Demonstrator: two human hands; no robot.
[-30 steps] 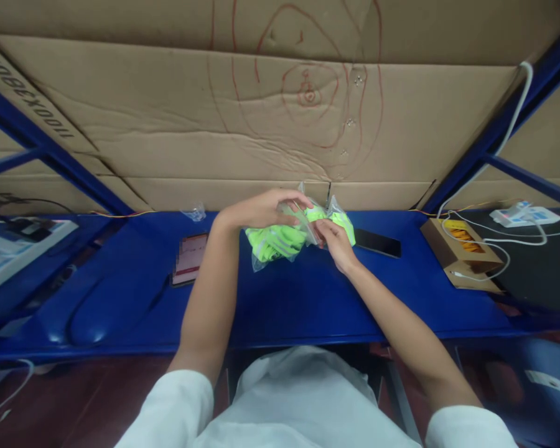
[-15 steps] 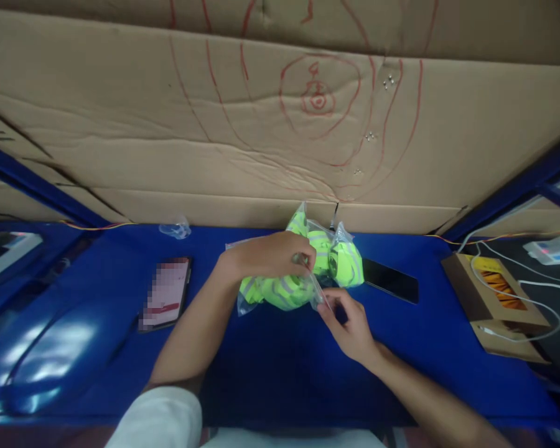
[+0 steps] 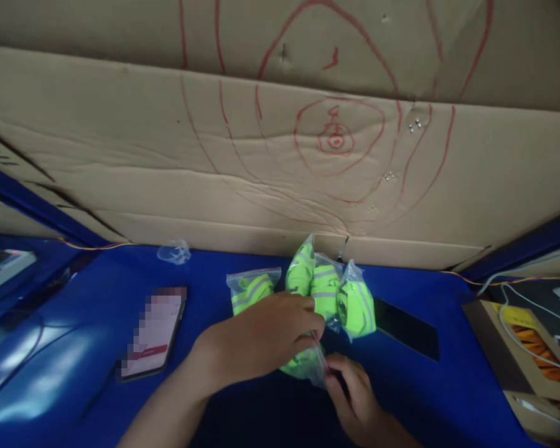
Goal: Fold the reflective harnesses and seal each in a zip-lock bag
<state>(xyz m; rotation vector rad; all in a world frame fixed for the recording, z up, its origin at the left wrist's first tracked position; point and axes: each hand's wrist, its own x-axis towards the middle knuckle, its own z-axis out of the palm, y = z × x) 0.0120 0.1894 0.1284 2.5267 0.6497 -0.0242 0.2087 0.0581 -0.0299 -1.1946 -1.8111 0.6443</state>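
Observation:
A clear zip bag (image 3: 308,366) with a neon yellow-green reflective strap inside is held between my hands. My left hand (image 3: 261,336) reaches across from the left and pinches one end of its zip edge. Lower down, my right hand (image 3: 352,392) grips the other end between thumb and fingers. Part of this bag is hidden behind my left hand. Just beyond lie similar bagged neon straps: one bag (image 3: 252,287) at the left, partly covered by my left hand, a bag (image 3: 301,270) and another bag (image 3: 325,289) in the middle, and a bag (image 3: 357,306) at the right.
A dark phone (image 3: 410,330) lies right of the bags; a phone with a lit screen (image 3: 156,342) lies left. Crumpled clear plastic (image 3: 175,252) sits at the back. A cardboard wall (image 3: 135,137) with red rings closes the rear. At right are an open box (image 3: 492,348) and white cables.
The view has tilted up, so everything sits lower in the picture. My left hand has shifted towards me, uncovering more of the bags behind. Both hands still hold the zip edge.

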